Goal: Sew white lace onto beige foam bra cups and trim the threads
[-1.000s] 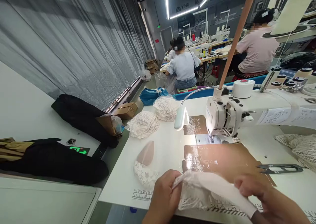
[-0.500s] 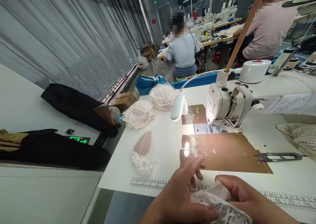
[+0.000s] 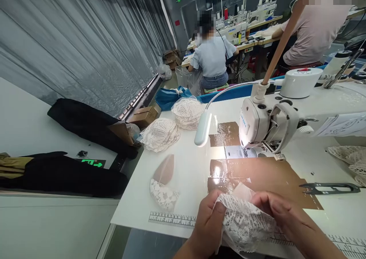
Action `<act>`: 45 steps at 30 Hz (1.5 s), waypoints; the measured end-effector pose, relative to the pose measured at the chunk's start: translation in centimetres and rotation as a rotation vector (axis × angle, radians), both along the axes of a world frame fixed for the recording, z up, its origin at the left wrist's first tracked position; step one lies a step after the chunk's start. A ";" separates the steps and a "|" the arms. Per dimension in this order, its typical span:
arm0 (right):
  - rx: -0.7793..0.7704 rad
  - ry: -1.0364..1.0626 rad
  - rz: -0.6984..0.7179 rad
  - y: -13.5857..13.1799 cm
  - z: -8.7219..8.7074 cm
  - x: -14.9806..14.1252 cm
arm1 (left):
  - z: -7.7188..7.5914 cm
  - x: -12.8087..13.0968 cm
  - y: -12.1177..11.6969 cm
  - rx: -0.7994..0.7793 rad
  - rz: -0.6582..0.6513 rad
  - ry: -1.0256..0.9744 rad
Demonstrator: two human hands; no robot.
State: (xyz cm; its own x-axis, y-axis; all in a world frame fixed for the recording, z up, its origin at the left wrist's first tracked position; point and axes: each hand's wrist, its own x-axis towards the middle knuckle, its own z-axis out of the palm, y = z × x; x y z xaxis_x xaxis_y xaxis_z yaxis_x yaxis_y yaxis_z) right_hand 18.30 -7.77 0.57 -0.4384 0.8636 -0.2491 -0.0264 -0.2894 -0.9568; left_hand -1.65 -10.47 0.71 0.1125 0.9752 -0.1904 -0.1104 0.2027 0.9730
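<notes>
Both of my hands hold a white lace piece [image 3: 244,223] at the near edge of the white sewing table [image 3: 185,175]. My left hand [image 3: 207,223] pinches its left edge with thumb and fingers closed. On the right side of the lace, the fingers of my right hand [image 3: 281,215] are curled over it. The lace hangs a little above the printed ruler [image 3: 171,220] on the table's front edge. Just behind it lies the shiny brown plate [image 3: 265,175] under the white sewing machine [image 3: 274,122].
A lace cup piece [image 3: 162,184] lies left of my hands. Two heaps of lace [image 3: 171,127] sit at the table's far left. Thread snips [image 3: 331,188] lie to the right, more lace [image 3: 349,156] beyond. A gooseneck lamp [image 3: 203,127] shines down. Two people sew further back. Black bags [image 3: 63,175] lie on the left counter.
The lace has come up from below the table edge and been spread wider. My left hand went from fingers apart to pinching its left edge. The view tilted slightly.
</notes>
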 end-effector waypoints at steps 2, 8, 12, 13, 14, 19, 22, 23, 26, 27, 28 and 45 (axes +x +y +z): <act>-0.059 0.073 -0.008 0.0 0.0 -0.2 | 0.1 0.2 0.1 0.000 0.008 -0.006; -0.194 0.060 -0.115 -0.1 -0.5 -1.0 | 0.5 0.2 0.7 -0.161 -0.016 -0.213; -0.503 0.276 -0.242 -0.2 1.1 -0.8 | 0.5 -0.9 1.1 -0.389 0.099 -0.616; -0.535 0.295 -0.262 -0.1 1.5 -0.8 | 0.5 -1.1 1.0 -0.408 0.082 -0.673; -0.545 0.304 -0.273 -0.1 1.9 -0.7 | 0.4 -1.2 0.9 -0.409 0.055 -0.694; -0.416 0.251 -0.168 -0.1 1.7 -0.9 | 0.3 -0.1 0.1 -0.279 -0.002 -0.581; -0.349 0.192 -0.187 -0.4 0.9 -0.8 | 0.3 0.7 0.5 -0.278 0.128 -0.624; -0.335 0.202 -0.213 -0.5 0.7 -0.6 | 0.3 0.7 0.6 -0.312 0.169 -0.673; -0.402 0.269 -0.310 -0.6 0.5 0.2 | -0.2 0.0 0.8 -0.395 0.231 -0.876; -0.441 0.284 -0.326 -0.6 0.5 0.6 | -0.3 -0.4 0.7 -0.393 0.232 -0.929; -0.462 0.290 -0.306 -0.5 0.6 0.9 | -0.3 -0.9 0.7 -0.365 0.228 -0.952; 0.350 -0.178 0.218 0.4 2.1 -1.0 | 2.0 -1.2 0.1 -0.024 -0.415 -0.005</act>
State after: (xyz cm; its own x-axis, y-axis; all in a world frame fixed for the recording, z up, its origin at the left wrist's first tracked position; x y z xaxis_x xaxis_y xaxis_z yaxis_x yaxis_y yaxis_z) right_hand 17.32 -7.39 2.64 -0.5964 0.8013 -0.0466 0.1731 0.0717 -0.9823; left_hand -2.89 -10.34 2.74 0.4965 0.8421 -0.2107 -0.0192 0.2533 0.9672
